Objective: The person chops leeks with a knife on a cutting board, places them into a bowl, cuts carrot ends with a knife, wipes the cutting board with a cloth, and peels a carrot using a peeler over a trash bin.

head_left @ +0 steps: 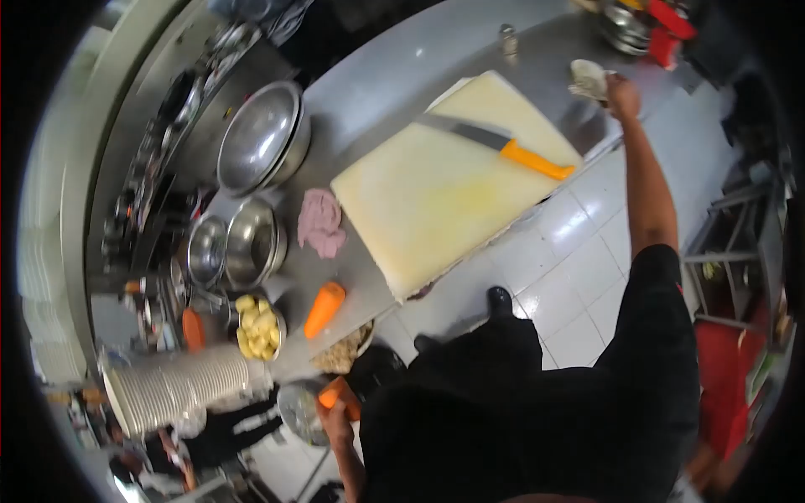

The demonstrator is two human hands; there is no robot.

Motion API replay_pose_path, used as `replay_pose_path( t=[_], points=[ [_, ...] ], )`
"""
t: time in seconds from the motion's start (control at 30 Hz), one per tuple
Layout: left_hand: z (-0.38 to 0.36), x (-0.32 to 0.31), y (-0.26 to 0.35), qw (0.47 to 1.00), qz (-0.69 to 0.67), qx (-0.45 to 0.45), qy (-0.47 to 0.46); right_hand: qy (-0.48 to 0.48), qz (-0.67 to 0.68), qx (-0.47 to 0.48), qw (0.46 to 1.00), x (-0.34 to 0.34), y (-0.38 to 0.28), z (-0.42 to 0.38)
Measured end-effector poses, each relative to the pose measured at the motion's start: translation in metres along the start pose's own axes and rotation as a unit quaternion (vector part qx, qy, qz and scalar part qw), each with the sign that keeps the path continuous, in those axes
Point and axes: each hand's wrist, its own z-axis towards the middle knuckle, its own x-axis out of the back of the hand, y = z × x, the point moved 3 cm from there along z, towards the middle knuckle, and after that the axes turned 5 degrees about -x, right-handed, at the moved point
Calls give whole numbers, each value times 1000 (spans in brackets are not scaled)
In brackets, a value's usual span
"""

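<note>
Black clothes (503,419): my own torso and legs, nearest the camera, at the bottom centre of the frame.
Left hand (337,426): low, left of centre; my fingers are closed around a carrot piece (347,401), its cut orange face showing.
Clear bowl (295,412): just beside that hand, to its left.
Right hand (623,98): upper right, arm stretched out, bunching a pale cloth (589,80) over the counter (360,268); blur hides the exact finger placing.
Board (419,201): large, yellowish white, across the centre of the counter.
Knife (503,147): flat on the board's upper right part, orange handle toward the right edge, blade pointing upper left.
Pink cloth (320,223): crumpled, near the board's left corner.
Carrot (324,310): whole-looking, on the counter below the pink cloth.
Yellow pieces (257,325): heaped in a bowl, left of the carrot.
Steel bowls (258,138): on the counter at upper left, with smaller ones below.
White tubs (180,390): a long nested stack lying sideways, lower left.
Shaker (508,42): upright beyond the board, top of the frame.
</note>
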Motion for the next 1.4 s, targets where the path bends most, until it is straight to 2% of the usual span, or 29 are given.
replay_pose_path(
  t=[0.03, 0.1, 0.17, 0.23, 0.3, 0.33, 0.4, 0.43, 0.47, 0.53, 0.57, 0.6, 0.63, 0.7, 0.73, 0.77, 0.83, 0.87, 0.9, 0.97, 1.03, 1.17, 1.27, 1.4],
  points=[
    [-13, -7, 7, 998, 57, 13, -9, -9, 16, -16, 1000, -3, -7, 7],
    [-38, -6, -16, 999, 18, 46, 19, 20, -146, 3, 989, -29, -9, 35],
    [-60, -9, -26, 996, 20, 77, 47, -98, -183, 54, 977, -37, -18, 30],
    [-81, -14, -33, 992, 18, 105, 68, 3, -248, 47, 968, -88, 32, 53],
    [-99, -14, -45, 988, 11, 134, 75, -19, -297, 191, 935, -130, 83, 105],
    [-104, -2, -58, 965, 70, 247, 55, -54, -228, 176, 956, -124, 72, 103],
    [-125, 0, -79, 962, 73, 241, 103, -124, -93, 135, 979, -73, 47, 78],
    [-128, -3, -93, 962, 71, 234, 124, -140, 27, 117, 983, -52, 25, 64],
    [-136, 8, -115, 942, 140, 257, 162, -156, 146, 95, 972, -34, 2, 45],
    [-143, 7, -141, 969, 36, 231, 85, -206, 307, 92, 925, 7, -57, -8],
    [-146, 7, -146, 975, -15, 217, 44, -238, 349, 114, 899, 28, -96, -41],
    [-148, 1, -145, 965, 13, 242, 99, -250, 352, 136, 892, 41, -133, -74],
    [-147, -4, -145, 970, -23, 221, 97, -262, 355, 158, 883, 49, -160, -102],
    [-138, -10, -145, 976, -95, 173, 89, -300, 310, 216, 876, 29, -206, -147],
    [-131, -10, -145, 977, -81, 173, 93, -359, 268, 248, 859, 10, -226, -168],
    [-122, -10, -144, 978, -66, 171, 97, -376, 232, 272, 855, -8, -248, -194],
    [-114, -7, -143, 978, -34, 174, 105, -244, 258, 494, 794, -78, -276, -232],
    [-113, -4, -143, 978, -17, 177, 110, -309, 162, 479, 805, -114, -275, -243],
    [-111, 0, -144, 977, 1, 179, 114, -289, 65, 462, 836, -144, -269, -266],
    [-102, 10, -150, 978, 13, 172, 114, -244, -49, 431, 867, -161, -262, -298],
    [-92, 18, -159, 983, -9, 156, 94, -197, -84, 415, 884, -132, -258, -321],
    [-68, 38, -174, 989, -63, 128, 28, -282, -61, 498, 817, -113, -224, -321],
    [-51, 51, -186, 988, -91, 120, -22, -281, -60, 467, 836, -83, -190, -331],
    [-32, 59, -168, 988, -53, 119, -85, -260, -94, 410, 869, -59, -164, -344]
  ],
)
